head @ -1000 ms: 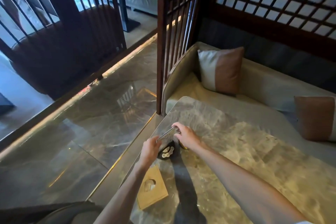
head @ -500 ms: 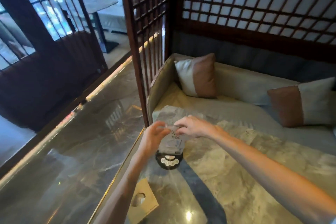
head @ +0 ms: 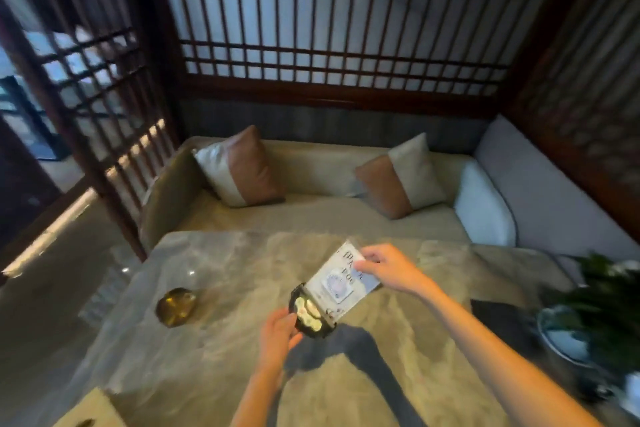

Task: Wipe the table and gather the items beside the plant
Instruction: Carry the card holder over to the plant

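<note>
I hold a clear acrylic sign [head: 341, 282] with a printed card, set in a round black base [head: 311, 317], above the middle of the marble table [head: 214, 350]. My left hand [head: 278, 331] grips the black base from the left. My right hand [head: 389, 267] pinches the sign's top right edge. The sign is tilted back to the right. A potted plant [head: 602, 305] in a pale bowl stands at the table's right edge. A round brass dish [head: 176, 306] sits on the table's left part.
A tan tissue box [head: 91, 409] shows at the bottom left corner. A dark flat item [head: 498, 319] lies left of the plant. Behind the table runs a beige sofa [head: 311, 215] with two cushions, backed by a wooden lattice screen [head: 329, 59].
Both hands have lifted the sign from the table's left edge and carried it right, toward the middle. The view has swung right, bringing the plant and brass dish into sight.
</note>
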The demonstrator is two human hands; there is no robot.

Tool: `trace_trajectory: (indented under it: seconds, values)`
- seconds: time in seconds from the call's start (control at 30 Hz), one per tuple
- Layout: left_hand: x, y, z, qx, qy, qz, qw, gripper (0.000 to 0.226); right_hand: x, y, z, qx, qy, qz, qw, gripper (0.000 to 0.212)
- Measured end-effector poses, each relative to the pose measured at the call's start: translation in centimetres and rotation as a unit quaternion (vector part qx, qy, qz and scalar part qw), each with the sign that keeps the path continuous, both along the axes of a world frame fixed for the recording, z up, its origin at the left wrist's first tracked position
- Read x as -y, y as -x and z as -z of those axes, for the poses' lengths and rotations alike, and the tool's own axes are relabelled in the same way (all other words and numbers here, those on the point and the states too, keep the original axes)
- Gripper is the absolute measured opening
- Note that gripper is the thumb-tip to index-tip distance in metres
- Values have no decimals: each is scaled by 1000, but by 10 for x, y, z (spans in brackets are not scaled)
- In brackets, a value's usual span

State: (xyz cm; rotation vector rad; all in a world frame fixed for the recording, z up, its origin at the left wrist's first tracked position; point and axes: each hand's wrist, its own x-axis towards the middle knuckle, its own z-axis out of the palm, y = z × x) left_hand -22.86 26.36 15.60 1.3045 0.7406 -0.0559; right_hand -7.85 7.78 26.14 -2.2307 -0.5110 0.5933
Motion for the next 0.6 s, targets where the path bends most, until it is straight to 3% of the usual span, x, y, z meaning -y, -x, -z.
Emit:
trace_trajectory:
  seconds: [0.1, 0.2, 0.33, 0.47, 0.6]
  values:
    - [53, -9, 19, -21, 54, -37, 998, 11, 56, 11, 2, -43, 18, 23, 999, 18]
    - [111, -28, 27, -44, 64, 8, 997, 14, 120, 7, -2, -70, 37, 49, 996, 14]
    - [172, -85, 9, -18, 72, 98, 992, 16, 183, -26, -38, -8, 68, 82, 994, 33]
    - [225, -169, -8, 40, 65, 164, 983, 19, 238, -64, -73, 61, 90, 147, 983, 22]
    - [291, -234, -23, 36, 50, 187, 981, 22, 293, -110, -87, 90, 109, 180, 973, 40]
